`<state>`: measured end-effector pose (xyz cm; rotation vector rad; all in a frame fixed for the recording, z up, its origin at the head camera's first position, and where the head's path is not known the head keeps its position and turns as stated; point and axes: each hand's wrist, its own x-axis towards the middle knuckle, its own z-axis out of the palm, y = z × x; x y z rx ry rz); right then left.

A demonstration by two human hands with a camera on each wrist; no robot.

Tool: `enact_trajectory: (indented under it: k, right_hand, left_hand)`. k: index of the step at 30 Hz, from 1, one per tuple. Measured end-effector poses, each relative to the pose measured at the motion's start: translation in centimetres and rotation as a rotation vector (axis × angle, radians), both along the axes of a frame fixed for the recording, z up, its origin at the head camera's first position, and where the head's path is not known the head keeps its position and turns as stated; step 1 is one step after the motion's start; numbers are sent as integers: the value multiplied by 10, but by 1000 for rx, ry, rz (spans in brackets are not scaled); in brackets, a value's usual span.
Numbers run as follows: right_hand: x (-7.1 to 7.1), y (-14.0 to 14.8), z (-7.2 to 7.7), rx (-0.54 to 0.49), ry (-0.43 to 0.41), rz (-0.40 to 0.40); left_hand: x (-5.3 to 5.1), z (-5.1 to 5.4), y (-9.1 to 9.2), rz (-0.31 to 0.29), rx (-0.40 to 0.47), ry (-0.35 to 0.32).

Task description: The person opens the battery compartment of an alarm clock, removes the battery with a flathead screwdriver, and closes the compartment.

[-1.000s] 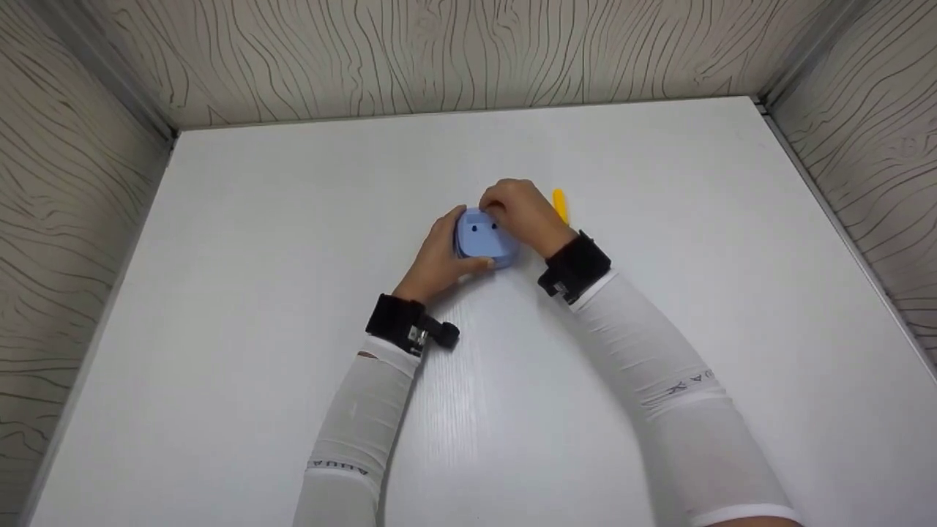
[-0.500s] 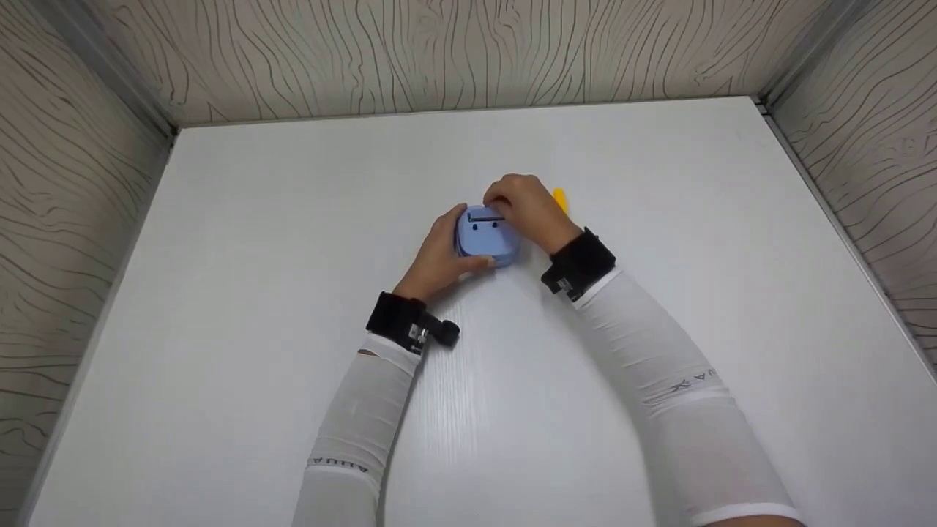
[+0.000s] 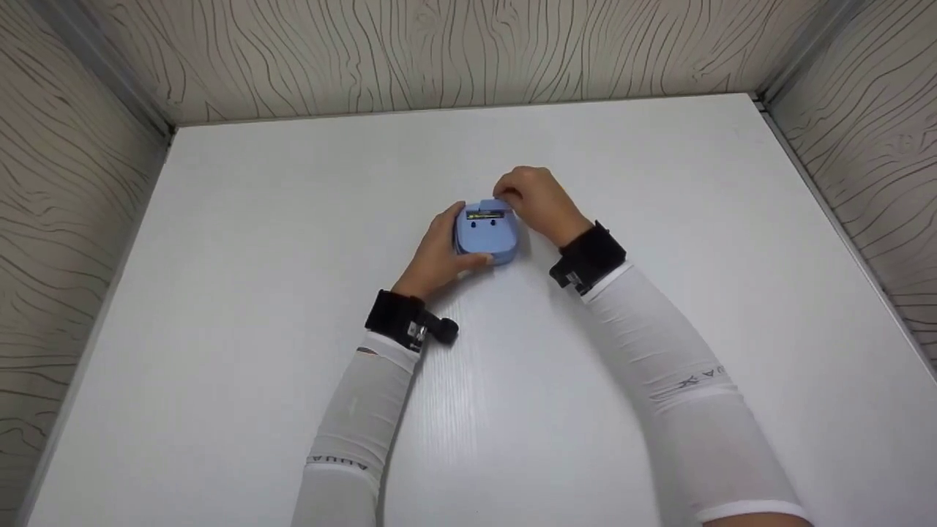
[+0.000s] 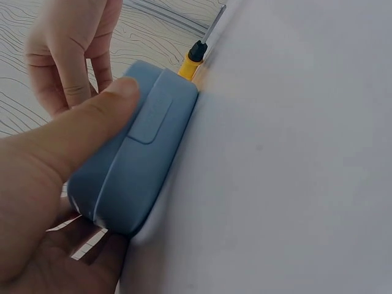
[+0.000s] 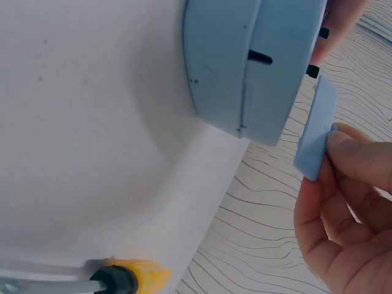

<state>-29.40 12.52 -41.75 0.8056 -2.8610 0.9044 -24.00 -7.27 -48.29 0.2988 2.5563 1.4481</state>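
In the head view, a light blue rounded device [image 3: 489, 241] sits on the table with an uncovered battery slot along its far side. A battery [image 3: 486, 216] lies in that slot, and two small black pegs stand beside it. My left hand [image 3: 437, 256] grips the device from the left, its thumb [image 4: 101, 113] on the near side in the left wrist view. Held off the device by my right hand [image 3: 543, 205], a small blue battery cover [image 5: 317, 125] is pinched between thumb and fingers in the right wrist view.
A screwdriver with a yellow and black handle [image 5: 144, 277] lies on the white table [image 3: 256, 293], near the device in both wrist views; the head view does not show it. Patterned panels [image 3: 468, 58] stand behind the table and at its sides.
My right hand has moved back and to the right, lifting the battery cover off the slot, so the battery now shows. The left hand stays on the device.
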Motion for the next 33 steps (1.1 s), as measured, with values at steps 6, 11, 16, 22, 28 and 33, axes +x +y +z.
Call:
enact_trajectory:
  k: [6,11,16,22,28,33]
  right_hand:
    - [0,7,4,0,-5,-16]
    - [-3,17,4,12,0,-43]
    - [-6,28,3,1,-2,-74]
    - [-9,39,3,5,-23,-120]
    - [-11,50,4,13,-27,-148]
    - [-13,58,3,14,-28,-166]
  left_hand:
    - [0,-1,0,9,16,-8]
    - [0,-2,1,13,28,-6]
    - [1,-3,2,25,19,-12]
    - [1,-2,3,34,16,-30]
    - [2,0,3,43,17,-38]
    - [2,0,2,36,14,-26]
